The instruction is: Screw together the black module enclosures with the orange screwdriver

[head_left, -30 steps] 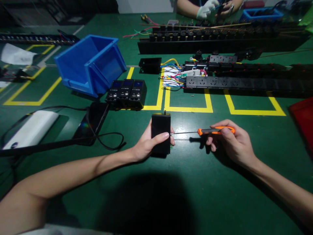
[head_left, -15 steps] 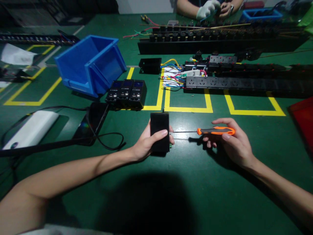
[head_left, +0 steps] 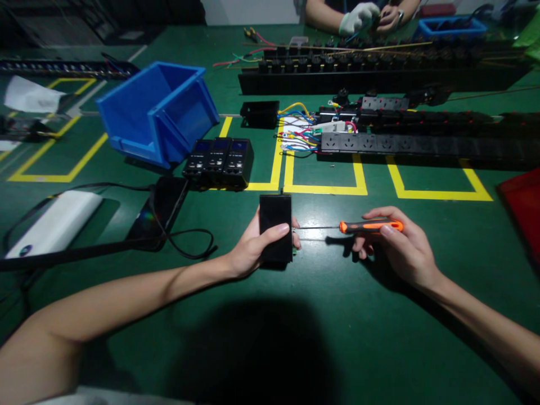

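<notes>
A black rectangular box (head_left: 275, 216) is gripped by my left hand (head_left: 253, 244), with the thumb across its front and fingertips showing past its right edge. My right hand (head_left: 400, 247) holds the orange and grey handle of a screwdriver (head_left: 371, 226) between thumb and fingers. The thin shaft points left and its tip meets the right side of the box, where a bit of green shows lower down. The tip's exact seat is too small to make out.
Up left stand a blue bin (head_left: 156, 112) and several black modules (head_left: 219, 162). A phone (head_left: 158, 214), a cable and a white power bank (head_left: 54, 224) lie left. Black socket strips (head_left: 379, 143) with wires run behind. Across the table a person's hands (head_left: 371, 18) work. A red object (head_left: 523, 208) is at right.
The fingers of my right hand have shifted slightly on the screwdriver, and its handle has turned a little. My left hand and the box have stayed in place.
</notes>
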`<action>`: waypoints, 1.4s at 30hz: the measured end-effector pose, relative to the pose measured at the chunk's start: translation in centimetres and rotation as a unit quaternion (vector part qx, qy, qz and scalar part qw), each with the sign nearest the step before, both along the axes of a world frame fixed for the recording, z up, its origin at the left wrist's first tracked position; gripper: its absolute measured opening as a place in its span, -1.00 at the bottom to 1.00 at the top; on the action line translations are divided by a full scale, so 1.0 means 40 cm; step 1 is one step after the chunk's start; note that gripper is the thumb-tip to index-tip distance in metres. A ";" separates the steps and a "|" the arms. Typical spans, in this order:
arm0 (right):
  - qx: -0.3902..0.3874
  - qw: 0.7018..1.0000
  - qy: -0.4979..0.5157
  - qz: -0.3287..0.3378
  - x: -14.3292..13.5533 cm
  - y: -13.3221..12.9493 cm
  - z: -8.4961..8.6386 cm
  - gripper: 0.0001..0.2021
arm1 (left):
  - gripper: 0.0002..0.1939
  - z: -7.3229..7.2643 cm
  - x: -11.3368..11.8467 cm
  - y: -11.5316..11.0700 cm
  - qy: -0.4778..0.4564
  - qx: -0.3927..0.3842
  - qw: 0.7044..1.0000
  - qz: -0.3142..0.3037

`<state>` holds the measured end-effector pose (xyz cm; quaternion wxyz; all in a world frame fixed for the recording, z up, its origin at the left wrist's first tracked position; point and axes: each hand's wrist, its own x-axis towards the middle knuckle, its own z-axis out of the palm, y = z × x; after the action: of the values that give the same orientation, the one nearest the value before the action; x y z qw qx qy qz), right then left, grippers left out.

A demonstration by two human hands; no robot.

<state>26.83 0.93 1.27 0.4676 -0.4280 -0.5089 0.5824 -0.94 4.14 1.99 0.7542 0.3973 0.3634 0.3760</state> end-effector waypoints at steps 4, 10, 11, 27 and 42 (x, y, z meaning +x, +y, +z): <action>-0.007 1.000 -0.004 0.002 -0.002 -0.001 0.000 -0.83 | -0.49 0.003 0.001 0.001 -0.003 -0.005 1.000 0.001; -0.025 0.999 -0.013 -0.018 -0.003 -0.003 -0.001 -0.81 | -0.49 0.001 0.001 0.002 -0.008 -0.008 1.000 0.008; -0.027 0.999 -0.016 -0.020 -0.003 -0.003 0.000 -0.81 | -0.49 0.001 0.001 0.002 -0.008 -0.008 1.000 0.007; -0.013 0.998 -0.061 -0.032 -0.010 0.001 0.011 -0.66 | -0.47 0.003 0.001 0.001 -0.002 -0.007 1.000 0.002; -0.012 0.999 -0.044 -0.030 -0.001 0.000 0.003 -0.75 | -0.49 0.000 0.000 0.002 0.001 0.002 1.000 -0.006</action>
<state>26.77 0.95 1.38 0.4567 -0.4737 -0.5094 0.5546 -0.92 4.21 2.00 0.7552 0.4011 0.3608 0.3723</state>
